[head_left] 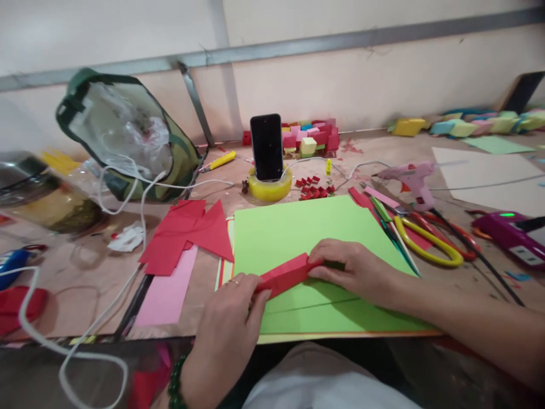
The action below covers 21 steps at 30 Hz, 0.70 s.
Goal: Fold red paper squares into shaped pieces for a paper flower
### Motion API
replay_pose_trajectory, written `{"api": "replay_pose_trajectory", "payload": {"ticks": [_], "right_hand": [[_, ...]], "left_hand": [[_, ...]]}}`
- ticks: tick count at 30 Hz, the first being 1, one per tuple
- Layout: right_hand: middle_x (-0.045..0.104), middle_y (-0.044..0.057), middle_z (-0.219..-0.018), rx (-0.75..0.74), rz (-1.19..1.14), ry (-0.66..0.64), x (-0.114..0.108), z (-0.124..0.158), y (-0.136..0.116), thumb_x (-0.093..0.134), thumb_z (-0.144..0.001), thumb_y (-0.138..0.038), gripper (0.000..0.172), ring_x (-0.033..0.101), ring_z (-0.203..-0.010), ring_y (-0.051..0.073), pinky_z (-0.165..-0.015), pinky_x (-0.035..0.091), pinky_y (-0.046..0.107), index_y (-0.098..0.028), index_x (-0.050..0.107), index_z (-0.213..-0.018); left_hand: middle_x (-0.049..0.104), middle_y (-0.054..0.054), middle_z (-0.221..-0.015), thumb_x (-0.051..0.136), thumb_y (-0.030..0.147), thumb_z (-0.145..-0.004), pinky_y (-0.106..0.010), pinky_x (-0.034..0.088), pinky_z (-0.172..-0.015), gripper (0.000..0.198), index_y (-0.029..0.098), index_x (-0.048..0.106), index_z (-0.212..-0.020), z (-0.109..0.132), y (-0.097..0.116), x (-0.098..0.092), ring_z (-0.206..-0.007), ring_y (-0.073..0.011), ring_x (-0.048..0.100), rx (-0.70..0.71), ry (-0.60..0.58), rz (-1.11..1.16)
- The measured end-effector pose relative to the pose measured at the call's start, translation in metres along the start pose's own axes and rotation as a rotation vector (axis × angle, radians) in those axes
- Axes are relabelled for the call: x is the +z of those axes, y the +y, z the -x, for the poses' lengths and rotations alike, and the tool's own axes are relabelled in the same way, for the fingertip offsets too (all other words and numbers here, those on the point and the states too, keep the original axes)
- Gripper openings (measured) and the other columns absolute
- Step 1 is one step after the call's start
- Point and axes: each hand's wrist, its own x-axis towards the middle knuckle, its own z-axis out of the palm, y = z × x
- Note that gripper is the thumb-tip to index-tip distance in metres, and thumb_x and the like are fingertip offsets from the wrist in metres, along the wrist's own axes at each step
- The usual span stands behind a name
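A folded red paper strip [284, 276] stretches between my two hands, just over a stack of light green paper [298, 224]. My left hand [232, 318] pinches its left end between thumb and fingers. At the other end, my right hand [351, 270] grips the strip with thumb and fingertips. Several red paper pieces [183, 233] lie to the left of the green stack, partly over a pink paper strip [168, 298]. Small folded red pieces [315, 190] sit beyond the stack.
A phone [267, 146] stands in a yellow tape roll [270, 186]. Yellow-handled scissors [430, 250] and a pink glue gun [415, 179] lie at right. A yellow cutter [221, 162], an open bag [140, 136], a jar [46, 199] and white cables [142, 227] occupy the left.
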Motion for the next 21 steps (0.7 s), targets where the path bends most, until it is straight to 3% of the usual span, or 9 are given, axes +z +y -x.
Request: {"api": "replay_pose_trajectory", "payload": {"ticks": [4, 10, 16, 21], "right_hand": [[0.064, 0.002, -0.077, 0.148, 0.000, 0.078, 0.006, -0.004, -0.003, 0.062, -0.084, -0.026, 0.010, 0.058, -0.067, 0.015, -0.063, 0.046, 0.027, -0.019, 0.059, -0.090], [0.061, -0.003, -0.070, 0.242, -0.126, 0.091, 0.009, -0.006, 0.001, 0.060, -0.083, -0.021, 0.023, 0.055, -0.060, 0.011, -0.057, 0.045, 0.024, -0.021, 0.053, -0.106], [0.059, 0.000, -0.075, 0.170, 0.058, 0.115, 0.012, -0.003, 0.004, 0.059, -0.085, -0.017, 0.034, 0.054, -0.063, 0.013, -0.056, 0.043, 0.024, -0.018, 0.052, -0.118], [0.059, 0.005, -0.090, 0.062, 0.186, 0.055, 0.007, -0.002, 0.005, 0.053, -0.089, -0.017, 0.024, 0.058, -0.074, 0.016, -0.066, 0.048, 0.029, -0.020, 0.060, -0.111]], "left_hand": [[0.063, 0.001, -0.065, 0.049, 0.023, -0.091, -0.027, 0.044, -0.051, 0.013, 0.019, 0.060, -0.098, -0.009, -0.003, -0.001, -0.056, -0.0173, 0.061, 0.002, 0.016, -0.050], [0.070, -0.002, -0.076, 0.046, 0.025, -0.092, -0.024, 0.047, -0.050, 0.024, 0.019, 0.058, -0.112, -0.012, -0.012, 0.001, -0.061, -0.0163, 0.066, 0.087, 0.022, -0.094], [0.066, -0.002, -0.082, 0.042, 0.021, -0.092, -0.023, 0.048, -0.049, 0.015, 0.022, 0.057, -0.094, -0.020, -0.010, -0.004, -0.063, -0.0160, 0.065, 0.087, -0.096, -0.125], [0.061, -0.003, -0.085, 0.040, 0.017, -0.090, -0.023, 0.047, -0.047, 0.014, 0.022, 0.053, -0.091, -0.027, -0.010, -0.005, -0.064, -0.0153, 0.065, 0.096, -0.160, -0.109]]}}
